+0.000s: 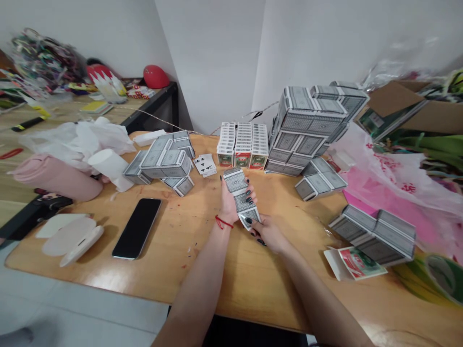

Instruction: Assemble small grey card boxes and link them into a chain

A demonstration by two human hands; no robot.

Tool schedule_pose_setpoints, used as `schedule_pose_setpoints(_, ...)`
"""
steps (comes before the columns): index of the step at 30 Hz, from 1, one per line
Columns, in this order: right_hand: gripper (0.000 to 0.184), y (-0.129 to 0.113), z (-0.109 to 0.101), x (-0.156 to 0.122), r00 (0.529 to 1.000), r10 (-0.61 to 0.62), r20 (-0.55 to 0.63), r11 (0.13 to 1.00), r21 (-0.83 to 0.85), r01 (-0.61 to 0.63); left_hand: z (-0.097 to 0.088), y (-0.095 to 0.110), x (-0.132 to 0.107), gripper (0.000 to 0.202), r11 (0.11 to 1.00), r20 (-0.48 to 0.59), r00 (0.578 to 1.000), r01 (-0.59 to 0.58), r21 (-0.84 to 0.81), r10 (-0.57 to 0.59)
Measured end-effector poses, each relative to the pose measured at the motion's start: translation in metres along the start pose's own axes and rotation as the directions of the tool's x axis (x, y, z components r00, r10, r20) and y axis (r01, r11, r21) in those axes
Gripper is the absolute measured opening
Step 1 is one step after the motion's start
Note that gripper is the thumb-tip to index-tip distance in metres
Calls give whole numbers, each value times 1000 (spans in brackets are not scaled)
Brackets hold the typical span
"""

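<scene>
Grey-backed playing cards (236, 181) form a strip running down toward me, with about three card backs showing. My left hand (227, 205), a red cord at its wrist, is wrapped round the upper and middle part of the strip. At the lower end, my right hand (270, 234) pinches a card between thumb and fingers. Just beyond, to the left, loose face-up cards (205, 165) with black clubs lie on the wooden table (173, 270). Rows of upright card boxes (242, 159) stand straight ahead of the hands.
Blocks built from grey-backed cards stand at left (166, 164) and in a tall stack (300, 125) at right. Another block (376, 231) sits near an open card box (356, 264) and a tape roll (434, 274). Left are a phone (137, 229), white case (83, 241) and pink cylinder (58, 177).
</scene>
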State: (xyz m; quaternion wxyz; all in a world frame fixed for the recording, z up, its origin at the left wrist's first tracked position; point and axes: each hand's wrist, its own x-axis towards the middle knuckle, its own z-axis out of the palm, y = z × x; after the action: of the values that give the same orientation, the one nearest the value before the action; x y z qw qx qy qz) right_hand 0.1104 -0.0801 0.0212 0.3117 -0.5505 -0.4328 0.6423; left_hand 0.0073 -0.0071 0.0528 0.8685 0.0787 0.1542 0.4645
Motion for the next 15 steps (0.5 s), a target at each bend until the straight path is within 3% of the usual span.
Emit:
schedule_pose_setpoints(9, 30, 5, 0, 2, 996, -84, 2, 996, 28, 84, 1, -1, 0, 61, 999, -29, 1000, 12, 31, -11)
schedule_pose_setpoints(15, 28, 3, 2, 1, 996, -82, -39, 996, 30, 83, 1, -2, -1, 63, 998, 15, 1000, 18, 63, -19)
